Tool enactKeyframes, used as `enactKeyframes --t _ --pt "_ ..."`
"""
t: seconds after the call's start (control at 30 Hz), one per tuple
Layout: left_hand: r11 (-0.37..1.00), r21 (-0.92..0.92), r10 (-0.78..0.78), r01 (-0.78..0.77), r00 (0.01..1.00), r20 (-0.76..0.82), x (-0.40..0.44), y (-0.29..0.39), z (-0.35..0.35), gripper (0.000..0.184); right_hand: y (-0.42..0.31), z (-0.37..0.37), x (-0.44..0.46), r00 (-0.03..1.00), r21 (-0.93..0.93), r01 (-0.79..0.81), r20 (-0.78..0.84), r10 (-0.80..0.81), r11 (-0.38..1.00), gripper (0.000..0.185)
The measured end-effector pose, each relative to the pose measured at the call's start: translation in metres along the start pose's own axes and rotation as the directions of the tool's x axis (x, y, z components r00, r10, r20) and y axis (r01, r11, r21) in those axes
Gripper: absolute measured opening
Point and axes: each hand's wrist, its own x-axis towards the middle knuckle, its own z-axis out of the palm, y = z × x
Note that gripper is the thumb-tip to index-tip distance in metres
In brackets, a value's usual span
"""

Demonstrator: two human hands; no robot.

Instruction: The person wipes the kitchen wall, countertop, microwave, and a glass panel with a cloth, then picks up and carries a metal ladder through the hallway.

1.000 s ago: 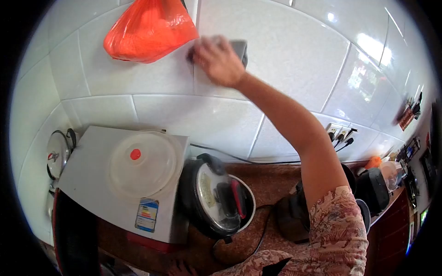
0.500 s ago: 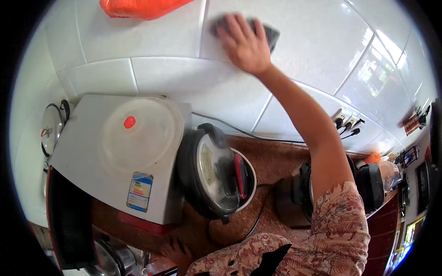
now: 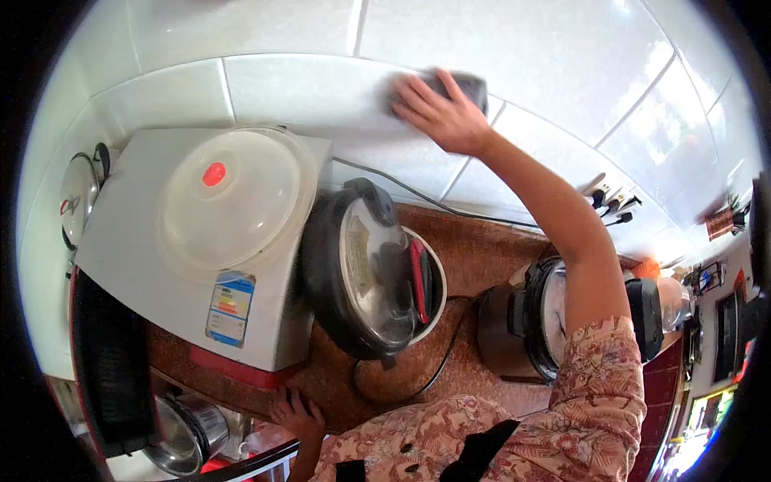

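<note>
My right hand (image 3: 442, 112) presses a dark grey cloth (image 3: 475, 90) against the white tiled wall (image 3: 305, 92); the hand and cloth are slightly blurred. The fingers lie spread over the cloth. Low in the view, my left hand (image 3: 297, 414) rests with its fingers apart on the edge of the brown countertop (image 3: 329, 386), holding nothing. Just above it stands a white appliance (image 3: 152, 193) with a translucent round lid (image 3: 233, 201) on top. Beside that, a black-rimmed cooker lid (image 3: 373, 273) leans tilted on a white round container (image 3: 438, 281).
A dark cooker pot (image 3: 506, 333) stands on the counter below my right arm. A black cable (image 3: 418, 193) runs along the wall to plugged sockets (image 3: 610, 199). A steel pot (image 3: 205, 426) is at the lower left, and a utensil holder (image 3: 720, 223) hangs at the right.
The view has tilted down and the orange bag has left it. My right hand has moved with the cloth down and to the right along the wall. My left hand now shows more clearly.
</note>
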Motion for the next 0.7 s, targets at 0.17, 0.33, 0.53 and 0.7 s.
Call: enactKeyframes --t 0.17,0.33,0.53,0.7 --pt "0.998 0.01 0.069 -0.068 0.995 -0.072 0.003 -0.004 0.001 0.044 0.012 -0.022 0.098 0.881 -0.09 -0.21 -0.449 0.148 0.974 0.046" --pt "0.996 -0.014 0.091 -0.092 0.993 -0.069 0.007 0.001 -0.005 0.045 -0.018 -0.007 0.117 0.836 -0.033 -0.2 -0.526 0.153 0.979 0.044" --pt "0.994 -0.007 0.108 -0.109 0.993 -0.049 0.0 -0.004 -0.002 0.047 -0.06 0.032 0.031 0.972 -0.081 0.088 -0.209 -0.103 0.993 0.056" --pt "0.995 0.004 0.101 -0.101 0.993 -0.057 0.006 0.001 -0.006 0.047 -0.075 0.072 -0.064 0.962 -0.069 0.271 -0.008 -0.272 0.96 0.059"
